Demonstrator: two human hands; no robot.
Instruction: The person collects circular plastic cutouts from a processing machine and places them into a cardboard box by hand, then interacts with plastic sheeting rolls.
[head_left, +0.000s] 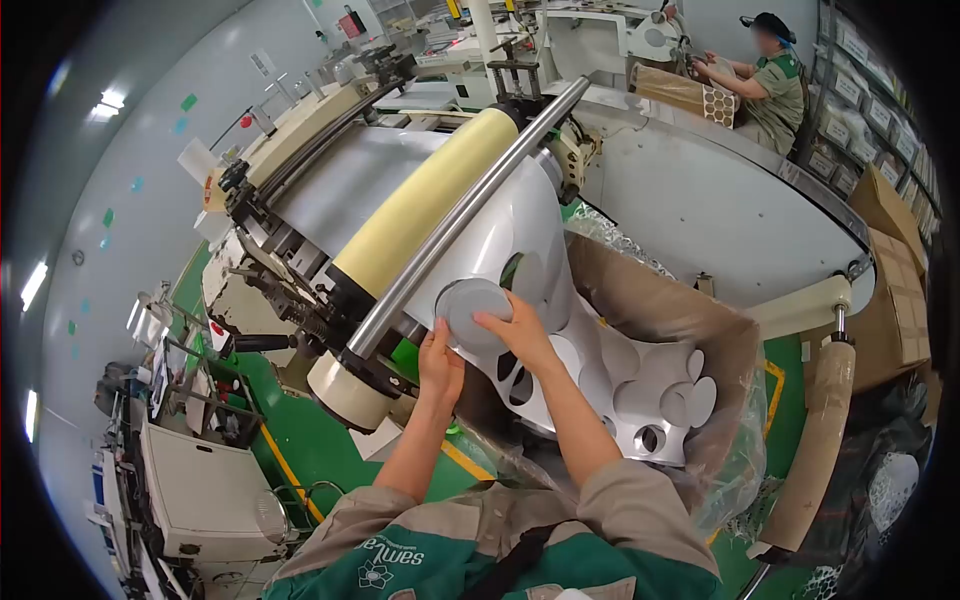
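A round pale grey disc is between my hands, in front of the white sheet that hangs from the machine's metal bar. My left hand grips its lower left edge, thumb upward. On the right edge, my right hand pinches it with the thumb across its face. Just behind the disc the sheet has a round cut-out. Below, the sheet with round holes and partly detached discs drops into a large cardboard box lined with clear plastic.
A yellow roller and a steel bar cross the machine close ahead. At the left stands a white cabinet. A brown-wrapped roll leans at the right near cardboard boxes. Another person sits at the back right.
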